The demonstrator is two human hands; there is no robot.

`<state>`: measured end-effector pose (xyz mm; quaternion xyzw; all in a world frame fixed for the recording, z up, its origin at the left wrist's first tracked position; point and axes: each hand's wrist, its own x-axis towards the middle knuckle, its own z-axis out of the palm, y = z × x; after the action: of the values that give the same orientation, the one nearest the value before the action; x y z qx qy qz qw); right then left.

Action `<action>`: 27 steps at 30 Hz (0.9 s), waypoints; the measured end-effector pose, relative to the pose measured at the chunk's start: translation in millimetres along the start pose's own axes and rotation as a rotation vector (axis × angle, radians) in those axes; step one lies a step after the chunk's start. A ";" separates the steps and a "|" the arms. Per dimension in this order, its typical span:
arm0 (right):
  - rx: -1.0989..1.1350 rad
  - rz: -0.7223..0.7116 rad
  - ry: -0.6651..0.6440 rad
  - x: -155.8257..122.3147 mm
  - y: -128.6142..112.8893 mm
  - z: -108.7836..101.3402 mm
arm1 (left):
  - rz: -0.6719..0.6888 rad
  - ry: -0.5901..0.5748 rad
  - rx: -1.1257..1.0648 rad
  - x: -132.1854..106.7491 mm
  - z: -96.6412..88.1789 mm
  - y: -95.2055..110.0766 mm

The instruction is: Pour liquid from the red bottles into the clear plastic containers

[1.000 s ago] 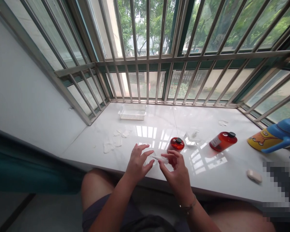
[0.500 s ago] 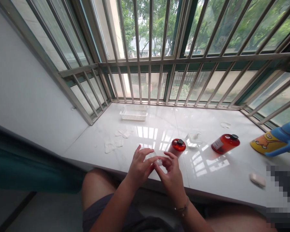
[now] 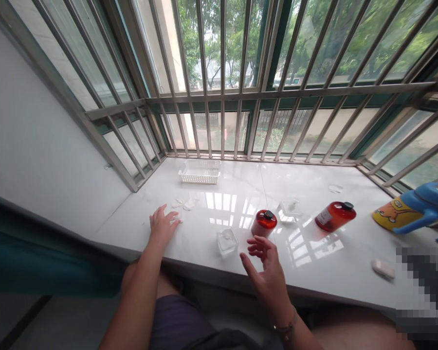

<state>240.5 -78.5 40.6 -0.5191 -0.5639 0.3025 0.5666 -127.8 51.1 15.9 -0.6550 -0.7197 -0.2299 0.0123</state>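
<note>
My left hand [image 3: 162, 227] reaches over the left part of the white counter, its fingers apart and curved downward. It is at the thin white pieces [image 3: 190, 204], which look like soft wipes or pads; part of them is hidden beneath it. My right hand [image 3: 263, 262] hovers open, palm turned inward, with nothing in its fingers. Between the two hands stands a small clear square container [image 3: 227, 242] with something whitish in it. Just beyond my right fingers is a red bottle with a black cap [image 3: 264, 223].
A white perforated basket [image 3: 200, 175] stands near the barred window. To the right are another clear container [image 3: 289, 212], a second red bottle [image 3: 335, 217] lying tilted, a blue and yellow jug [image 3: 405, 214], and a pale pink bar-shaped object [image 3: 383, 269]. The counter's front edge runs by my knees.
My hands were together over the clear container, fingers on a small whitish thing. Now they are apart: the left has moved left to the white pieces, the right slightly right and opened.
</note>
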 end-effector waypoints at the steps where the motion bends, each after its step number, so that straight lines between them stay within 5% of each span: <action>1: -0.006 0.001 0.002 -1.1 0.8 -0.5 | -0.021 -0.028 -0.003 2.3 1.7 -6.1; 9: -0.063 0.032 0.007 -6.5 4.8 -11.0 | -0.030 -0.129 0.073 14.0 -1.7 -7.2; 12: -0.080 0.032 0.003 -9.7 7.6 -14.9 | -0.009 -0.155 0.051 34.7 -3.8 -6.6; 19: -0.122 0.037 0.007 -17.6 11.1 -23.0 | -0.086 -0.423 0.113 90.3 9.7 -23.9; 27: -0.141 0.034 0.024 -14.1 10.9 -29.2 | -0.048 -0.523 0.158 95.4 16.1 -27.0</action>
<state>268.4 -95.8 31.0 -0.5711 -0.5679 0.2653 0.5301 -162.3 145.1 23.4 -0.6719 -0.7294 0.0038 -0.1284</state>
